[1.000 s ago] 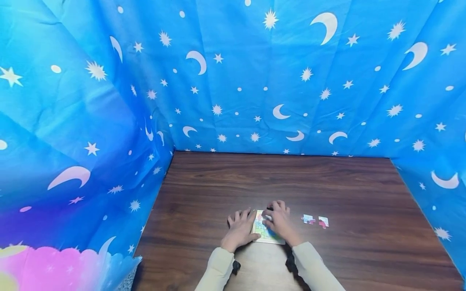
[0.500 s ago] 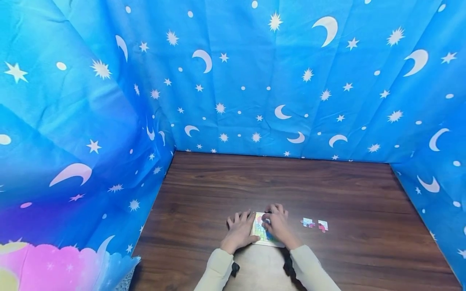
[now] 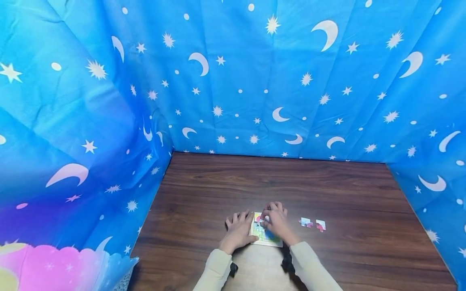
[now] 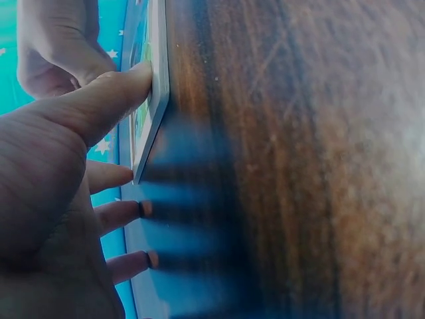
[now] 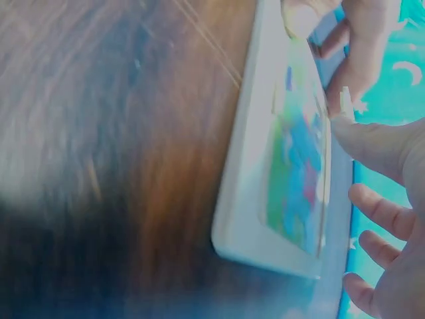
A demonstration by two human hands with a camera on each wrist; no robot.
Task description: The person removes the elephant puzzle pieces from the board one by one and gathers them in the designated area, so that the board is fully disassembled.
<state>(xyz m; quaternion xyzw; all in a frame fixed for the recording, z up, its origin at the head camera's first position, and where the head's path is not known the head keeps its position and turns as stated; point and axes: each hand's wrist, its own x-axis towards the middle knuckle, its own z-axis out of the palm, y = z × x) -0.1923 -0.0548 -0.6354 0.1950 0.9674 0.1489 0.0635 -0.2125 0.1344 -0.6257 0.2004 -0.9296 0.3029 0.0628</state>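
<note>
A small jigsaw puzzle in a pale frame tray point(image 3: 271, 243) lies on the table, its colourful picture partly covered by my hands. My left hand point(image 3: 238, 233) rests along the tray's left side, fingers spread on the tabletop. In the left wrist view, its thumb point(image 4: 136, 81) presses on the tray's near rim. My right hand point(image 3: 278, 223) is over the upper right part of the puzzle with its fingers bent. Between its fingertips it pinches a puzzle piece point(image 5: 345, 100), seen nearly edge-on in the right wrist view; its picture is mostly hidden.
Two loose puzzle pieces, one bluish point(image 3: 305, 222) and one pink and white point(image 3: 320, 225), lie right of the tray. The dark wooden table point(image 3: 233, 182) meets a blue star-and-moon cloth point(image 3: 247, 72) at its back and sides.
My right hand shifts slightly over the upper part of the puzzle, still pinching the piece. My left hand stays at the tray. The head view tilts and shifts a little.
</note>
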